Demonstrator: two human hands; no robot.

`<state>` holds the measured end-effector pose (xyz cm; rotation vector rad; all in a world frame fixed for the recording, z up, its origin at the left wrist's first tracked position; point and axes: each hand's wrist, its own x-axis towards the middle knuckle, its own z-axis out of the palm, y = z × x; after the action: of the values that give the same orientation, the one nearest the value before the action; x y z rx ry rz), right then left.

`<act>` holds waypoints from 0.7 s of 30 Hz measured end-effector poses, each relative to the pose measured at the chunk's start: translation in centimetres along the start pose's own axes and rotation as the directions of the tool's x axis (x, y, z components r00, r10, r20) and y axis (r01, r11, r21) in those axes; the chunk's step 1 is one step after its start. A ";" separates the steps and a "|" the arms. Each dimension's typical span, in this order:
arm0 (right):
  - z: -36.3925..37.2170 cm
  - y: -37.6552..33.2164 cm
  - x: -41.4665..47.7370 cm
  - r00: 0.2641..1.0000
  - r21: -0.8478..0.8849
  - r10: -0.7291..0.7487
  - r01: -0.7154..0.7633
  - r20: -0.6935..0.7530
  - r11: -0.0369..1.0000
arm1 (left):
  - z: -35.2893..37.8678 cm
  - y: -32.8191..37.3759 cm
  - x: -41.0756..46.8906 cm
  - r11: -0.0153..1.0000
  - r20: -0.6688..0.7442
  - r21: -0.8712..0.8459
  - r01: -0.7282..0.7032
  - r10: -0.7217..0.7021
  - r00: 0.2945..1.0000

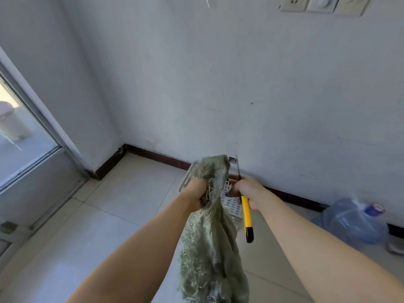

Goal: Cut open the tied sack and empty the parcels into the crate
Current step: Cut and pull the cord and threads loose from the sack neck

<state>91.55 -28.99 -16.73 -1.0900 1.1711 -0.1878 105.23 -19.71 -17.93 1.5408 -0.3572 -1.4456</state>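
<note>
- Sack [209, 248] front and centre: a dull green woven bag, coarse and frayed, with pale loose threads sticking out all over its surface.
- It hangs in the air in front of the person, above the pale tiled floor [122, 193], and its lower end runs off the bottom edge of the view.
- It looks limp and creased, with long folds running down its length; what is inside cannot be seen.
- Left hand [196, 193] is clenched tight round the neck of the sack, bunching the cloth, and the mouth flares out in a ragged tuft above the fist.
- The fist covers the neck itself, so whether a tie sits there is hidden.
- Right hand [249, 193] is just beside the neck, wrapped round a yellow knife [246, 215] with a black butt end pointing down.
- The thin blade [238, 169] sticks up out of that fist, close to the flared top of the sack; whether it touches the cloth I cannot tell.
- Behind both hands sits a white crate [230, 203] with slotted walls, down on the floor against the wall [262, 84], mostly blocked by sack and fists.
- Off to the right, a blue water bottle [349, 221] lies on its side by the dark skirting board [157, 155].
- At the left stands a glazed door [28, 136].
</note>
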 end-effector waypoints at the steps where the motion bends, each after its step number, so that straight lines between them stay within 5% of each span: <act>1: 0.4 0.2 -0.1 0.998 -0.034 0.000 0.002 0.066 0.999 | 0.2 0.5 -0.2 1.000 0.035 -0.028 0.003 -0.002 0.999; 3: 1.3 0.3 -0.7 0.987 -0.110 0.015 0.003 0.157 0.994 | 0.1 1.8 -0.6 0.998 0.082 -0.061 0.000 0.005 0.997; 6: 1.9 -0.2 -1.1 0.994 -0.159 0.019 -0.002 0.105 0.987 | -1.7 3.1 -1.2 0.996 0.000 -0.091 -0.023 0.023 1.000; 11: 2.4 -1.6 -0.8 0.999 -0.068 0.022 -0.024 -0.041 0.997 | -4.7 2.8 -2.4 0.996 -0.051 -0.040 -0.081 0.079 0.996; 15: 3.5 -1.5 -1.1 0.998 0.002 0.067 -0.067 -0.009 0.998 | -6.4 1.0 -2.9 0.990 -0.192 -0.093 -0.106 0.087 0.978; 17: 4.1 -1.6 -1.2 0.997 0.037 0.083 -0.083 0.007 0.996 | -6.8 -0.1 -3.4 0.992 -0.147 -0.078 -0.103 0.091 0.985; 21: 5.2 -2.2 -1.0 0.995 0.014 0.094 -0.095 0.043 0.995 | -6.1 -1.7 -3.2 0.968 -0.027 0.201 -0.148 0.156 0.987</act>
<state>96.15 -26.37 -14.55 -1.0177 1.1788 -0.1004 109.22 -13.80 -18.25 1.6619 -0.5968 -1.2865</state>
